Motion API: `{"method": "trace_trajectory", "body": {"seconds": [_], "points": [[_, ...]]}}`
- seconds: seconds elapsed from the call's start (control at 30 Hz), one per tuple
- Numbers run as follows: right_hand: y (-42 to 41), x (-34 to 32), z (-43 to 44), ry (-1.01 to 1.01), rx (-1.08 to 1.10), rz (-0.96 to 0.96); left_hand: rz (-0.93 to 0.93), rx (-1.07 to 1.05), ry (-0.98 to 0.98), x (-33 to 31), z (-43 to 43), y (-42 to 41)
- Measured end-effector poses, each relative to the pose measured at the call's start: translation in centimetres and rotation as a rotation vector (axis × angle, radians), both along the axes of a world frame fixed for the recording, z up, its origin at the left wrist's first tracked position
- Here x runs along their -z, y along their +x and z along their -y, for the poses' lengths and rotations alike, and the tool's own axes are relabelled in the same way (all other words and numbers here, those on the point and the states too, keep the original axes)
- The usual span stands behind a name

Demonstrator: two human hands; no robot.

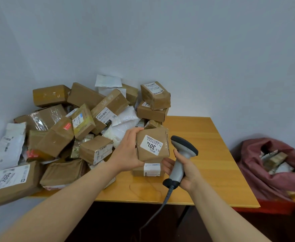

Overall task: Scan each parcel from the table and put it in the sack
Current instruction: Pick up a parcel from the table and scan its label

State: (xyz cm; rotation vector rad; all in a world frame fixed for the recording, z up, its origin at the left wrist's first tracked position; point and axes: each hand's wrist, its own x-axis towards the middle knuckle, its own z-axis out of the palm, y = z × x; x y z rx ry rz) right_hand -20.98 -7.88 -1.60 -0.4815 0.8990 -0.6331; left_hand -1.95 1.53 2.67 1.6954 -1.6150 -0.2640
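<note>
The left hand (125, 151) is gripping a small brown parcel (152, 144) by its left edge, thumb curled over the top. It is holding the parcel label-up just above the tabletop (209, 154), in front of the heaped pile of parcels (70, 130). The right hand (186, 173) is wrapping its fingers round the handle of the scanner (183, 149), whose head is sitting close beside the label. The red sack (254, 173) is gaping open off the tabletop's right edge, with parcels already showing inside.
</note>
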Motion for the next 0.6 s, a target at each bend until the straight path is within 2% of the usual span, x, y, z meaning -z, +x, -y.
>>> {"method": "trace_trajectory", "body": {"seconds": [0.13,0.27,0.3,0.47,0.53,0.6], "points": [[-0.9,-0.3,0.2,-0.027,0.036,-0.017,-0.173,-0.119,0.014,0.2,0.6,0.2],[-1.8,-0.2,0.9,-0.026,0.103,-0.033,-0.591,-0.237,0.097,0.0,1.3,0.5],[-2.0,-0.2,1.1,-0.025,0.112,-0.032,-0.645,-0.246,0.114,0.0,1.3,0.6],[-2.1,-0.5,1.2,-0.035,0.114,-0.012,-0.58,-0.189,0.154,0.3,1.8,0.1],[-2.1,-0.6,1.1,-0.045,0.107,0.008,-0.765,-0.219,0.161,0.0,2.1,0.1],[-2.1,-0.6,1.2,-0.055,0.124,0.007,-1.056,-0.221,0.157,-0.5,2.4,0.5]]}}
